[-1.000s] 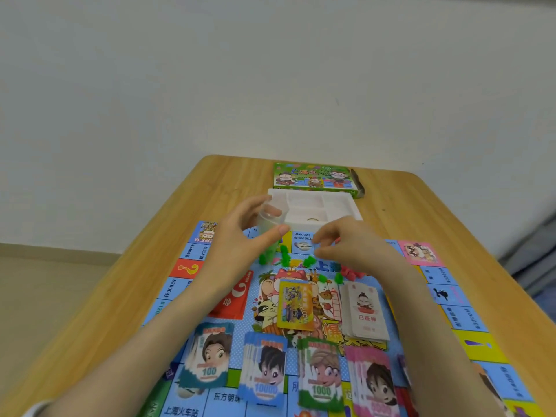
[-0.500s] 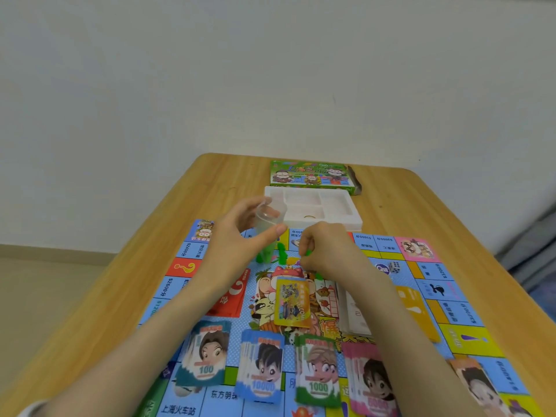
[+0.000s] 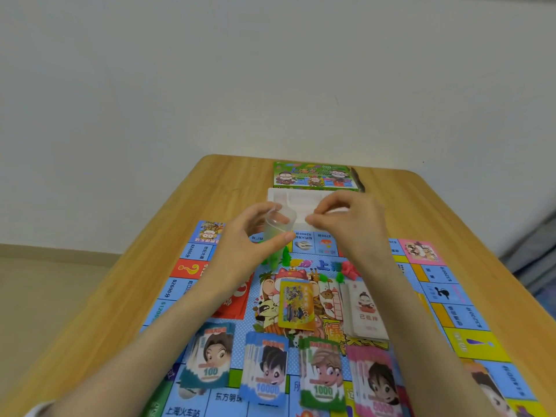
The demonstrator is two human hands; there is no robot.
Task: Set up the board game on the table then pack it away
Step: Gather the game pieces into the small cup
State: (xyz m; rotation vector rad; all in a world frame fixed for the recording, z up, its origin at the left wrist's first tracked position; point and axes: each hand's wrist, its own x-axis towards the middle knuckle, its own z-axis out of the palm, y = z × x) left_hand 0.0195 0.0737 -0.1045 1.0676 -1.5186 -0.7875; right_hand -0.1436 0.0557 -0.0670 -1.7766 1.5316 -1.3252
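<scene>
Near edge of the game board (flat printed sheet, glossy, blue squares round the rim): four fanned stacks of paper notes in a row.
- teal notes, marked 100
- blue notes, marked 10000
- green notes, marked 1000
- pink notes, partly under the right forearm

Centre of the board: a yellow card deck, shiny face, rectangular. Just beside it is a thicker white card deck with rounded corners.

Toward the far side of the board's centre: small green pieces, moulded plastic and pointed, lie loose. A little heap of red pieces sits near them.

Above the board's far edge:
- Left hand holds a clear plastic cup, thumb and fingers curled round its wall. The cup is thin-walled and round, mouth uppermost. Contents too blurred to tell.
- Right hand is level with the cup's mouth, thumb and forefinger pressed tip to tip. I cannot tell if anything is between them.

Beyond the board's far edge:
- White tray, moulded plastic with shallow divided compartments, mostly hidden by the hands.
- Behind it, the green box, printed card.
- Both rest on the wooden table, which has pale grain and rounded corners.
</scene>
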